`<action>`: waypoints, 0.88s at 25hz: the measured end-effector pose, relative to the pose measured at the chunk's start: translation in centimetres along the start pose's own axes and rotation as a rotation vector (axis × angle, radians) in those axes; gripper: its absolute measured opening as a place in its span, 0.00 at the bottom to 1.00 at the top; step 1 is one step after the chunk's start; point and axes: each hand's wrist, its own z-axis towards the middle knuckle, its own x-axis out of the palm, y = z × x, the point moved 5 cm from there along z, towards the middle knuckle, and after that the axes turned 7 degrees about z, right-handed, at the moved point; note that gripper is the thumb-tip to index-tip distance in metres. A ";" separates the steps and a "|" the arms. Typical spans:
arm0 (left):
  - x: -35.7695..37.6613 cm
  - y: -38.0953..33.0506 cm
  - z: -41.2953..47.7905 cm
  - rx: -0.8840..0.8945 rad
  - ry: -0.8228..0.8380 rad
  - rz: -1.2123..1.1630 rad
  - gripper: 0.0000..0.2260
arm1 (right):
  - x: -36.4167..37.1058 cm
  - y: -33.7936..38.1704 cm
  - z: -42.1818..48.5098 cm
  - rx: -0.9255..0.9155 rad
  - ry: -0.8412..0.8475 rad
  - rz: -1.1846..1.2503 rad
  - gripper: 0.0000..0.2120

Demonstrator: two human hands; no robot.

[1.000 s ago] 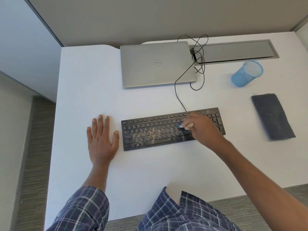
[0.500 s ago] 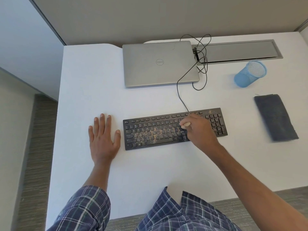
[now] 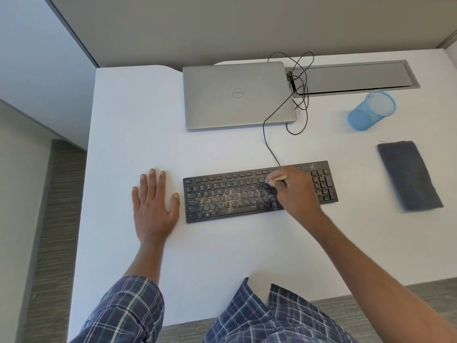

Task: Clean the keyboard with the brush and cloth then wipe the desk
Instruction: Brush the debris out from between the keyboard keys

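One keyboard (image 3: 222, 198), one brush (image 3: 278, 179), one cloth (image 3: 409, 175), one laptop (image 3: 237, 95), one mesh cup (image 3: 371, 111).

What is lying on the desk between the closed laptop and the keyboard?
Only the black cable, running from the keyboard up over the right corner of the laptop; the rest of that stretch is bare white desk. The head view shows this.

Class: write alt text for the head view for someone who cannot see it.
A right hand holds a brush to a dusty black keyboard on a white desk; the left hand lies flat beside it. Closed laptop, blue mesh cup and grey cloth sit nearby.
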 end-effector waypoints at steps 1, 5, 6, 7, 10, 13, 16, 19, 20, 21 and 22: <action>0.0 0.0 0.0 -0.001 -0.001 0.001 0.32 | 0.5 -0.1 -0.3 -0.005 0.010 -0.020 0.16; 0.0 0.0 0.0 0.001 0.000 0.004 0.32 | 1.4 -0.3 -0.9 -0.005 0.042 -0.078 0.15; 0.0 0.0 0.1 0.004 -0.001 0.004 0.32 | 1.3 -0.3 -0.9 0.002 0.061 -0.091 0.15; 0.0 0.0 0.1 0.006 -0.001 0.004 0.32 | 1.1 -0.2 -0.8 0.011 0.079 -0.100 0.14; 0.0 0.1 0.0 0.001 0.002 0.007 0.32 | -0.1 0.2 0.0 0.069 0.031 -0.024 0.07; 0.0 0.0 0.0 0.004 0.004 0.007 0.32 | -1.1 0.7 0.6 0.086 -0.080 0.030 0.04; 0.1 0.0 0.1 0.005 0.002 0.004 0.32 | -0.2 0.4 0.4 0.110 -0.072 0.052 0.07; 0.1 0.1 0.0 0.004 -0.001 0.007 0.32 | 0.6 0.0 -0.2 0.130 -0.021 -0.024 0.06; 0.1 0.1 0.0 0.002 0.000 0.007 0.32 | 0.7 0.0 -0.4 0.128 -0.005 -0.057 0.05; 0.1 0.1 0.0 0.003 0.002 0.006 0.32 | 0.6 0.0 -0.5 0.131 0.008 -0.071 0.05; 0.1 0.1 0.0 0.003 0.003 0.006 0.32 | 0.3 0.1 -0.6 0.132 0.017 -0.070 0.04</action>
